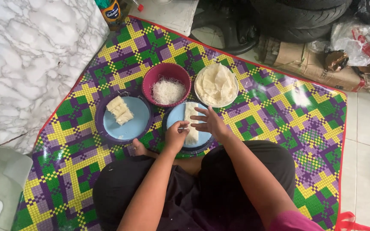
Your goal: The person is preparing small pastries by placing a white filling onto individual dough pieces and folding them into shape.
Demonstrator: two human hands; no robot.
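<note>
The person sits cross-legged on a checked mat (275, 115) in green, yellow and purple. The left hand (175, 136) pinches the edge of a pale wrapper (191, 124) lying on the blue plate (173, 117) in front of them, fingers closed on it. The right hand (210, 122) rests on the same wrapper with fingers spread open, gripping nothing. Beyond it stand a red bowl (166, 72) of thin white noodles (168, 91) and a white bowl of flat sheets (216, 84). Finished rolls (119, 110) (a few, side by side) lie on a second blue plate (135, 122) to the left.
</note>
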